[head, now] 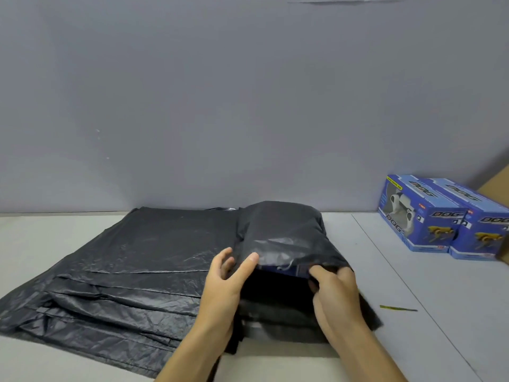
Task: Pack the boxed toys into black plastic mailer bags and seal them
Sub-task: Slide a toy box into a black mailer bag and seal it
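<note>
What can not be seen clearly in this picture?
- Head view: the boxed toy inside the black plastic mailer bag; the plastic covers all but a blue edge.
- Right hand fingers: tucked into the bag mouth.
- Second blue toy box: cut by the right edge.
- Small print on both boxes: too small.

left hand grip: thumb-and-finger pinch | right hand grip: fingers curled, clutching

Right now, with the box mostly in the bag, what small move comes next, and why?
Probably push the boxed toy a little deeper. Its blue edge still shows at the mouth of the black mailer bag, which the left hand and right hand both grip, so the flap likely cannot fold over to seal yet.
</note>
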The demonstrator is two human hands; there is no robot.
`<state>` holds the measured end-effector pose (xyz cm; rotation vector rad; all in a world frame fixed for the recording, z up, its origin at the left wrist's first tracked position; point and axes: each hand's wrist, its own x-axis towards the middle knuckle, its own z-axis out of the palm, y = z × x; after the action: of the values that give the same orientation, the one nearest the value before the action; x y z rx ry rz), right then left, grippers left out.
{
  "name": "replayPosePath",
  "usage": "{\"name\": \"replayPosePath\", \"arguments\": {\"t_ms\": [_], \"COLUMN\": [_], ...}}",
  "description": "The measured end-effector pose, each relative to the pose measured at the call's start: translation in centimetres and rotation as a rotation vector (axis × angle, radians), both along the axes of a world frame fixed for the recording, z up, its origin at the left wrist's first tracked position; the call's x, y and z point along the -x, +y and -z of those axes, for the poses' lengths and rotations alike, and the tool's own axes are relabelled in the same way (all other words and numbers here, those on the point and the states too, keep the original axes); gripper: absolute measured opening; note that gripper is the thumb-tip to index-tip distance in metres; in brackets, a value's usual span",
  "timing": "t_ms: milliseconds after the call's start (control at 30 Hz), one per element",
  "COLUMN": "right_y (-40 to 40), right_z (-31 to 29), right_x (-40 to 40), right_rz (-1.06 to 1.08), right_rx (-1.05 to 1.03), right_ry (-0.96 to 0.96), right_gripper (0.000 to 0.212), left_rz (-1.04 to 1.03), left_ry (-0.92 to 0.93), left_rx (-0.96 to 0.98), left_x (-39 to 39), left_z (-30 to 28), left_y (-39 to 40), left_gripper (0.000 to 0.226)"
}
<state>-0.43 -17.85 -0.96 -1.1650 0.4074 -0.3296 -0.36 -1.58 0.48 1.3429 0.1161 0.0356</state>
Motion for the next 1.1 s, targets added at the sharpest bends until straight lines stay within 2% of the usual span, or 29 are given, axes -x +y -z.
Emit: {"name": "replayPosePath", "arguments": {"t_ms": [67,133,267,333,433,500,533,600,633,667,700,767,800,967,1100], "right_y": [-0.2,0.0,-0.2,-1.1,-3.1,-4.1,-4.6,-6.3,-7.3,-8.2,-9.0,-9.7,-9.7,-9.0,-9.2], "right_z": [-0.4,-1.0,-2.7,-3.7,-5.7,-7.1,-7.5,-7.4,-6.8,-5.9,-4.8,-2.2,-1.0,2.0,2.1], "right_x": [0.5,1.2,2.7,3.2,3.2,3.2,3.2,2.9,2.7,2.5,2.5,2.8,3.0,2.6,2.5], "right_rz": [0.014,0.025,-0.111,-0.221,-0.501,-0.692,-0.705,-0.532,-0.386,-0.274,-0.221,-0.235,-0.23,-0.001,-0.062], "right_rx": [0.11,0.217,0.568,0.744,0.915,0.887,0.806,0.676,0.7,0.76,0.822,0.884,0.888,0.995,1.139], "right_ry": [0.047,0.067,0.109,0.118,0.095,-0.083,-0.204,-0.394,-0.433,-0.418,-0.37,-0.262,-0.238,-0.318,-0.333], "right_gripper": [0.016,0.011,0.016,0.016,0.023,0.025,0.023,0.018,0.014,0.011,0.021,0.046,0.052,0.034,0.031], "left_rz": [0.039,0.042,-0.005,-0.034,-0.087,-0.107,-0.11,-0.113,-0.117,-0.124,-0.133,-0.148,-0.149,-0.134,-0.19], "left_ry": [-0.072,-0.187,-0.517,-0.617,-0.663,-0.679,-0.691,-0.729,-0.742,-0.752,-0.76,-0.783,-0.801,-0.847,-0.853], "left_rx": [-0.104,-0.26,-0.791,-0.966,-0.883,-0.86,-0.874,-0.917,-0.937,-0.951,-0.96,-0.98,-0.993,-1.068,-1.037], "left_x": [-0.4,-0.7,-0.5,-0.5,-0.7,-0.9,-1.0,-1.1,-1.2,-1.3,-1.3,-1.4,-1.5,-1.4,-1.7], "left_z": [0.4,0.9,1.6,2.2,2.9,2.9,3.0,3.1,3.1,3.1,3.1,3.0,3.0,2.8,2.6], "left_y": [1.0,1.5,1.5,1.4,1.4,1.6,1.8,2.2,2.4,2.5,2.7,2.9,3.0,3.0,3.4], "left_gripper": [0.09,0.077,0.077,0.069,0.06,0.066,0.067,0.064,0.061,0.058,0.055,0.049,0.045,0.031,0.026]}}
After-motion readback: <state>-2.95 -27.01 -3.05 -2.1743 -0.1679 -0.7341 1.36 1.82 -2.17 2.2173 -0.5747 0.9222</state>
